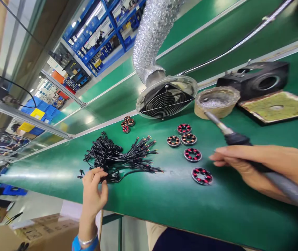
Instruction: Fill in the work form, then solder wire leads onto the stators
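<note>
My right hand (266, 167) is closed around the grip of a soldering iron (232, 137). The iron's tip rests at the rim of a round, crusted pot (216, 103) with shiny metal inside. On the left, my left hand (93, 190) reaches over the near edge of a pile of black cables (107, 151), thumb apart and fingertips touching a coiled cable (112, 176). The cables' stripped ends point right. Between the hands lie several stator rings with red or copper windings, the nearest being a red-wound ring (202, 176).
A fume extraction hood (166, 101) on a silver flexible duct (151, 38) hangs behind the rings. Small wound cores (127, 122) lie near the back rail. At right are a black iron stand (256, 78) and a yellowish sponge tray (279, 106). Cardboard boxes (44, 232) stand below the bench.
</note>
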